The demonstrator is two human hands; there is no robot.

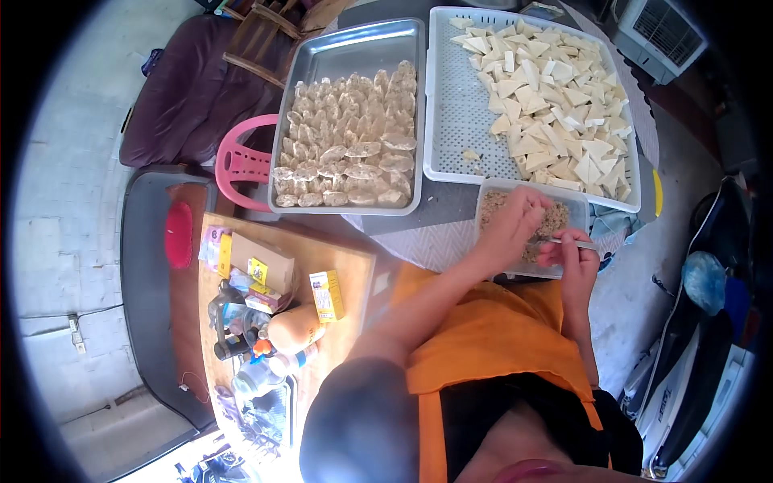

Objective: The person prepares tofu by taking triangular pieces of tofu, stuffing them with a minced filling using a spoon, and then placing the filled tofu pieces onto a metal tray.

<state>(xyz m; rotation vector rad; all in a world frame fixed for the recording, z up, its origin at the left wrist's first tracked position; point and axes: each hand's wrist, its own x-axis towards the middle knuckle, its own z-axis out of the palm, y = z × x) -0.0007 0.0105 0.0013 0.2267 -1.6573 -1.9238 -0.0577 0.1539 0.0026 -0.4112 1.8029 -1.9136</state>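
A clear plastic container (480, 208) of crumbly brown filling (552, 220) stands in front of me. Over its left part is my left hand (520, 220), fingers bent together; whether it pinches something is hidden. My right hand (570, 253), at the container's near right side, grips a thin metal utensil (583, 243), whose tip points into the filling. Beyond the container, a white perforated plastic tray (456, 121) holds many pale triangular pieces of what looks like tofu (561, 90). To its left, a metal tray (356, 39) bears rows of filled pieces (356, 151) with brown filling showing.
At the left, a wooden table (350, 259) carries small boxes, bottles and a cardboard box (263, 256). A pink plastic chair (226, 163) stands against the metal tray's left side. Wrinkled light cloth (610, 223) lies right of the container. An orange apron (483, 344) covers my lap.
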